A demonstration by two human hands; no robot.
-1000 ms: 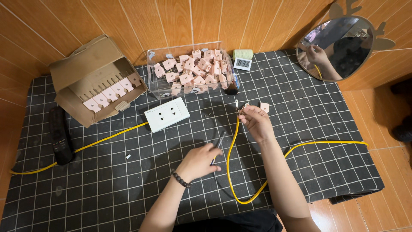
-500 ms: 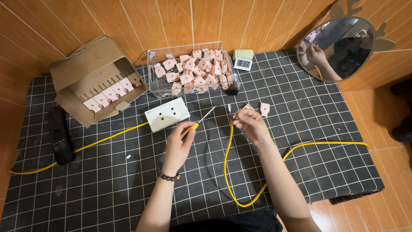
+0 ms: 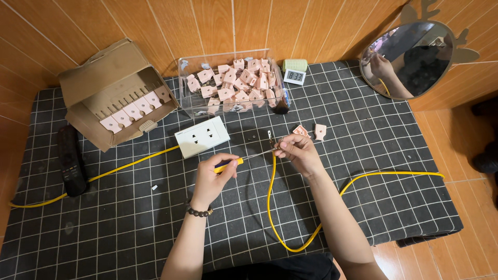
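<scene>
My left hand (image 3: pixel 213 175) grips a screwdriver (image 3: pixel 234 163) with a yellow and blue handle; its thin shaft points right toward my right hand. My right hand (image 3: pixel 300 152) pinches the end of a yellow cable (image 3: pixel 271 202), where small metal prongs (image 3: pixel 272 138) stick up. The cable loops down toward the front edge of the black grid mat (image 3: pixel 394 129) and runs off to the right. Two pink plug shell halves (image 3: pixel 310 130) lie just beyond my right hand. A white socket block (image 3: pixel 202 136) rests above my left hand, with another yellow cable leaving it to the left.
A clear bin (image 3: pixel 232 83) of several pink plug parts stands at the back. An open cardboard box (image 3: pixel 114 96) with pink plugs sits back left. A black remote (image 3: pixel 71 161) lies at left. A small digital clock (image 3: pixel 294 76) and a round mirror (image 3: pixel 410 54) are at the back right.
My left hand picked up the screwdriver from the mat, raised it, and now levels it so the tip points at the cable end in my right hand.
</scene>
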